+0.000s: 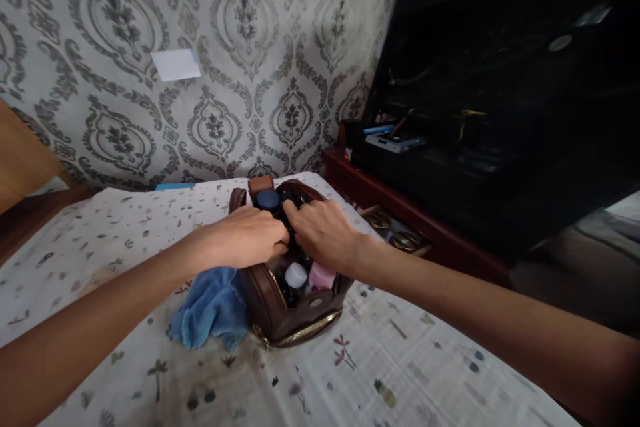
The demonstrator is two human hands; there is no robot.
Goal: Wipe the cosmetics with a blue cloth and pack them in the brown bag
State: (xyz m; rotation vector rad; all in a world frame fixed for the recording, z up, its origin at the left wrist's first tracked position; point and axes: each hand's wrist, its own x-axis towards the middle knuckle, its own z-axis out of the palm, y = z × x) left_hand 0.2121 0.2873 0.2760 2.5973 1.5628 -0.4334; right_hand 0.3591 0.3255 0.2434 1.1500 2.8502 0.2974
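Fingers of the left hand [247, 237] curl down into the open brown leather pouch [293, 310], seemingly gripping a dark item inside, though the view is dim; the right hand [325, 233] lies half-open over its contents; a white-capped bottle [295, 278] and pink cap [321, 275] show below; a crumpled blue cloth [213, 307] touches the pouch on the patterned table cover [400, 360].
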